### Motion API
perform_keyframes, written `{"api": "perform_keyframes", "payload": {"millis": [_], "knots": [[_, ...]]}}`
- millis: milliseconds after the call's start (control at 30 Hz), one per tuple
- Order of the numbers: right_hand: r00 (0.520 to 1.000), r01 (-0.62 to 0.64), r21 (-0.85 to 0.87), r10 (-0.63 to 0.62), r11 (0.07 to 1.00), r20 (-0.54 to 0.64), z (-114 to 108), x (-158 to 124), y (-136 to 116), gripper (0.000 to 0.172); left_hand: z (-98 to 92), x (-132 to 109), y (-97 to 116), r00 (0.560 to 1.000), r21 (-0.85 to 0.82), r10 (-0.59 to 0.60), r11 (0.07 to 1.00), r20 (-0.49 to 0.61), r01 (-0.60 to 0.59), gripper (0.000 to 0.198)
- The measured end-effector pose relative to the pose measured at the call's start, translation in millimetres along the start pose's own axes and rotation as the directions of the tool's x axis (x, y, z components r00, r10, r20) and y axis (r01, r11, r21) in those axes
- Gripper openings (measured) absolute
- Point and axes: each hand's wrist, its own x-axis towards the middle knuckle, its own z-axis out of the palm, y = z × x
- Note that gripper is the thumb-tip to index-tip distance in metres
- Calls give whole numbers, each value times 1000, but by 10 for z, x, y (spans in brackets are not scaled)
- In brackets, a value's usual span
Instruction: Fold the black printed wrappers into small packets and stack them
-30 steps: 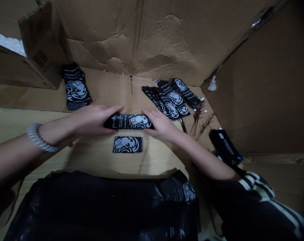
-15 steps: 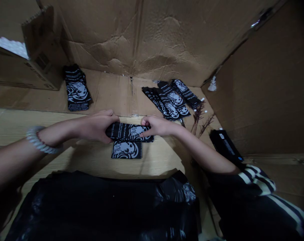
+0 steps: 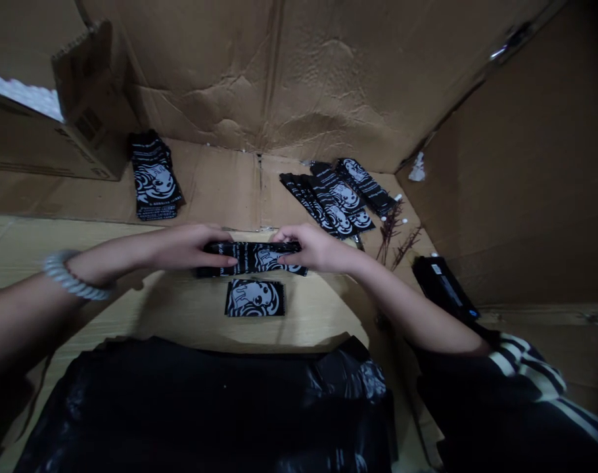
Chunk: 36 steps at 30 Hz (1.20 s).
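Between my hands is a small stack of flat black packets (image 3: 252, 256) with a white dog print and lettering. My left hand (image 3: 195, 246) grips its left end, thumb lying on top and fingers at the far edge. At the right end my right hand (image 3: 309, 246) pinches the same stack, its thumb on the printed face and its fingertips partly hidden behind. Just below, on the pale wooden surface, lies a shorter black piece (image 3: 256, 299) showing the same dog print, apart from the stack.
A neat pile of black packets (image 3: 154, 174) lies back left beside an open cardboard box (image 3: 89, 135). Another, fanned pile (image 3: 336, 200) is back right, near brown twigs (image 3: 392, 230). Black plastic bags (image 3: 205, 401) cover the front. Cardboard walls (image 3: 205, 72) rise behind and right.
My left hand has slid left along the stack and its thumb now lies over the top. A gap has opened between the stack and the shorter piece below.
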Motion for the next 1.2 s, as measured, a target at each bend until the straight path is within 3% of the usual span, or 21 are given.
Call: {"api": "perform_keyframes", "payload": {"millis": [200, 267, 333, 400, 500, 567, 633, 767, 967, 1067, 1200], "knots": [[983, 47, -15, -49, 999, -179, -49, -45, -114, 20, -127, -68, -46, 991, 8, 17, 1000, -130, -16, 45], [953, 78, -127, -112, 989, -282, -41, -61, -114, 24, -141, -114, -17, 960, 128, 36, 992, -277, 0, 38], [914, 86, -315, -201, 945, -354, -6, -86, -69, 34, -113, -154, -3, 900, 346, 151, 938, -409, 0, 30], [909, 77, -494, -265, 866, -322, 52, -128, 22, 40, -46, -182, -18, 881, 551, 279, 834, -381, -26, 31], [942, 160, -605, -303, 780, -142, 153, -218, 200, 38, 80, -215, -85, 916, 656, 332, 747, -224, -110, 40], [941, 210, -591, -325, 778, -93, 207, -285, 303, 60, 153, -240, -144, 918, 620, 349, 767, -190, -163, 47], [939, 210, -571, -327, 793, -110, 242, -336, 371, 72, 204, -264, -202, 904, 557, 360, 811, -231, -181, 53], [934, 153, -539, -299, 829, -194, 267, -347, 420, 60, 242, -255, -283, 900, 400, 297, 903, -319, -156, 42], [932, 115, -392, -236, 913, -276, 268, -222, 388, 60, 201, -180, -196, 931, 242, 77, 970, -358, 13, 65], [934, 66, -345, -179, 936, -308, 238, -190, 348, 54, 179, -168, -121, 930, 239, 87, 971, -356, 0, 60], [939, 110, -247, -182, 963, -292, 159, -210, 338, 40, 183, -154, -121, 915, 250, 132, 968, -381, -36, 60]]}}
